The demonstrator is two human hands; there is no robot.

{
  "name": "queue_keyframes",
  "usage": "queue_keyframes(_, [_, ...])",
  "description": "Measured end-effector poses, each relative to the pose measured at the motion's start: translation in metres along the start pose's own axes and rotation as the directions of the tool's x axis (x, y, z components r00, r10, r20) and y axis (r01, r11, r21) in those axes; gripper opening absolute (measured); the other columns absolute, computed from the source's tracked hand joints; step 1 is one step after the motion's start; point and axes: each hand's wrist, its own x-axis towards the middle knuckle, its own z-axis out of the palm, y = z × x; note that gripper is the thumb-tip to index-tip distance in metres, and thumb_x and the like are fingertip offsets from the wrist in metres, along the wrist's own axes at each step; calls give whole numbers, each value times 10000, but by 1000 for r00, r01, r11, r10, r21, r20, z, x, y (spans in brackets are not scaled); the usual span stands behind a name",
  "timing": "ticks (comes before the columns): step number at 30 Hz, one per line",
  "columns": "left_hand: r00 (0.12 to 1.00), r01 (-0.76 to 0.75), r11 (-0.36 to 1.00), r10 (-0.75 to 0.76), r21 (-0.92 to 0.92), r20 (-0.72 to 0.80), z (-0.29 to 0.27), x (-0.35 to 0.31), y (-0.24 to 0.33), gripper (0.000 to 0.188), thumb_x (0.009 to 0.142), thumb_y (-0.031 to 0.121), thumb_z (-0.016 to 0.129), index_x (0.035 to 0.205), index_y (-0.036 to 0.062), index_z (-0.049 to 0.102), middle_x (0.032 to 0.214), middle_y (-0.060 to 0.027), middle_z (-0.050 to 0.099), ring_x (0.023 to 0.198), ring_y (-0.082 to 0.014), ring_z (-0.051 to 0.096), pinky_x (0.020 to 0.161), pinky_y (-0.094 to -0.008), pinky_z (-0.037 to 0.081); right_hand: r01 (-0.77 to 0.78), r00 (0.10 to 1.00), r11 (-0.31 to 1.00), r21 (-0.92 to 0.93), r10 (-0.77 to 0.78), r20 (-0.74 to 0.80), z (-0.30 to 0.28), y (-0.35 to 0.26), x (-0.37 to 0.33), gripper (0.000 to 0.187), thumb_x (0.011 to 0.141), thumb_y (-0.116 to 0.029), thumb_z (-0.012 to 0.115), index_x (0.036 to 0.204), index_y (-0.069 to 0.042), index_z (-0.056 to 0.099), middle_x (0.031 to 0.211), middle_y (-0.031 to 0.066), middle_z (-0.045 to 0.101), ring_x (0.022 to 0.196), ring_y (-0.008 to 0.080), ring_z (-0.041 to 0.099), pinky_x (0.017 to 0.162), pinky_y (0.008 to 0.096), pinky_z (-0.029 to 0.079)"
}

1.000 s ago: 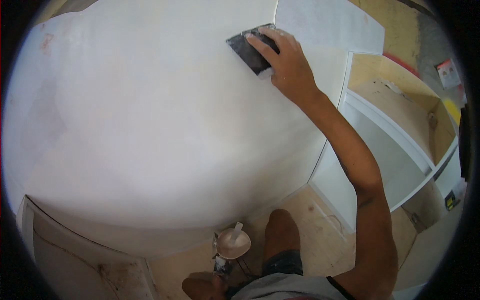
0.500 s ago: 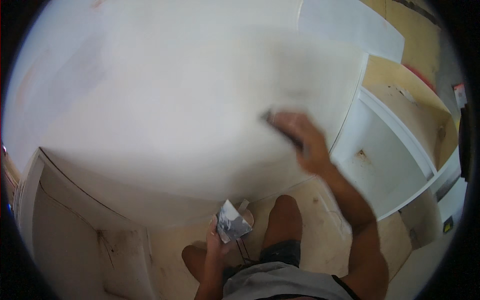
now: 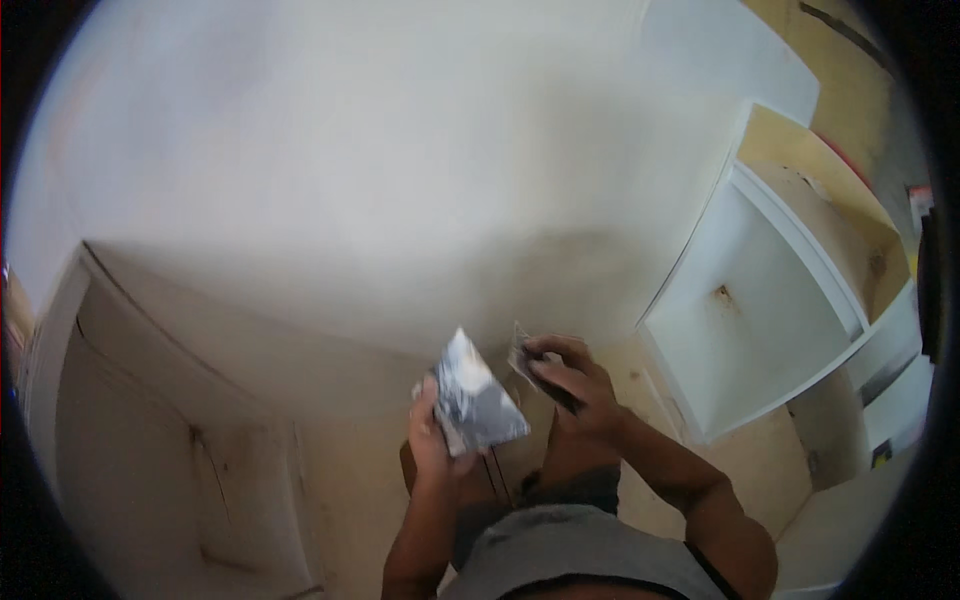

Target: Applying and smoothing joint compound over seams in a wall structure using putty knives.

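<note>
My left hand [image 3: 430, 440] is wrapped round the edge of a grey, angular flat plate [image 3: 492, 418] smeared with white paste [image 3: 463, 362]. Just right of the plate, my right hand [image 3: 588, 392] grips a putty knife [image 3: 550, 383] by its dark handle, the blade toward the plate. A small gap shows between blade and plate. Both hands are in front of my body, over my legs. Beyond them spreads a large white panel [image 3: 350, 180], its surface smooth with faint greyish patches. Fingers partly hide the knife's handle.
On the right stands a white open cabinet frame [image 3: 800, 250] with a yellowish compartment [image 3: 870, 225] above. A dark, open recess [image 3: 140, 400] with a thin wire lies at the left. The beige floor [image 3: 350, 500] shows around my legs.
My right hand has come down and left from the white panel with the putty knife, to beside the plate. My left hand has raised the plate slightly.
</note>
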Motion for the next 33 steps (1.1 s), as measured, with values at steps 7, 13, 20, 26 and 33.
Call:
queue_keyframes(7, [998,46,980,-51,194,22,16,7,4,432,977,387,578,1170,0,567,969,-103,679,717,-207,704,462,-334,566,123,985,920,-371,-158,-64,17,49,18,450,848,-61,714,1285,-102,615,1382,201,513,1236,359,541,1072,435,412])
queue_keyframes(13, [979,116,992,-122,47,166,7,13,-12,414,1005,308,557,1266,-12,546,1126,-138,659,1013,-236,680,892,-433,554,-552,751,830,-79,455,-478,12,46,-88,297,921,8,561,1213,-42,586,1196,103,582,1114,211,605,904,353,509])
queue_keyframes(20, [782,-501,815,283,290,556,28,15,-30,360,978,126,571,1314,1,544,1305,-172,589,1254,-375,563,1083,-530,414,121,626,-166,979,778,55,3,-28,-76,249,899,-95,624,1139,-33,608,961,44,694,809,202,695,620,289,548])
queue_keyframes(26, [233,-961,170,66,219,970,57,51,-38,544,764,-10,707,1284,133,639,1377,-188,558,1292,-459,533,1038,-589,442,-109,852,-299,948,463,244,-23,0,-77,278,906,-198,690,1131,-52,617,1000,81,698,899,223,698,699,327,584])
queue_keyframes(33, [491,-871,-258,-449,418,746,48,93,-99,582,772,52,690,1325,225,635,1393,-97,562,1333,-365,500,1077,-524,432,-253,761,426,869,642,-94,-166,73,-62,359,925,-254,714,1184,-24,620,1074,110,708,1007,202,683,914,378,531])
